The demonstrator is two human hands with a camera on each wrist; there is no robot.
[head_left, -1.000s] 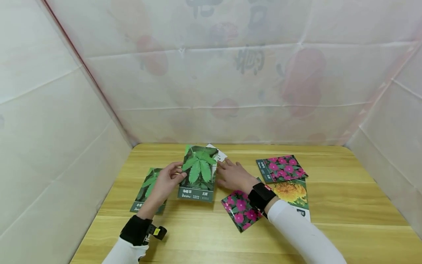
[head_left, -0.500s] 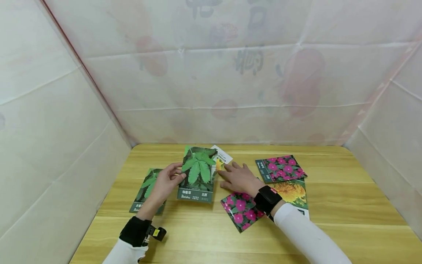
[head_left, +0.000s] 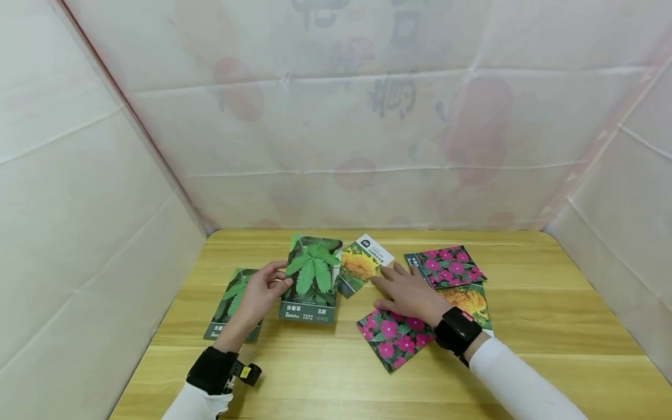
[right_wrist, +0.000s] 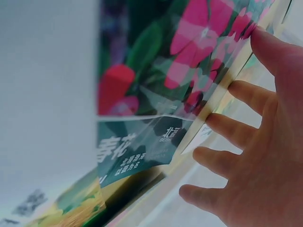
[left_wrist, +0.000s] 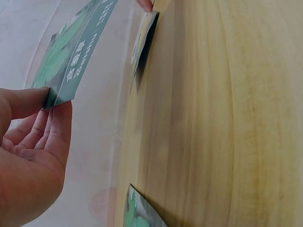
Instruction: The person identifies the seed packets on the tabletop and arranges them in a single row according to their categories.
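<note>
My left hand [head_left: 262, 293] pinches a seed packet with a green fern-like leaf [head_left: 313, 277] between thumb and fingers, raised above the table in the left wrist view. My right hand [head_left: 412, 294] lies with fingers spread and straight. Its fingertips are at the corner of an orange-flower seed packet [head_left: 359, 263], angled beside the raised one. Below that hand, a pink-flower seed packet [head_left: 392, 344] lies slantwise; the thumb meets its edge in the right wrist view. A second green-leaf packet [head_left: 233, 303] lies left, partly hidden by my left forearm.
On the right, another pink-flower packet [head_left: 454, 265] overlaps a second orange-flower packet [head_left: 468, 300]. The wooden table [head_left: 325, 379] ends at the back against a pale fabric wall [head_left: 315, 198], with more fabric at both sides. A dark band with a camera is on each wrist.
My right hand has slid to the right, uncovering the orange-flower packet, which has shifted right from behind the raised packet. My left hand keeps its grip nearly in place.
</note>
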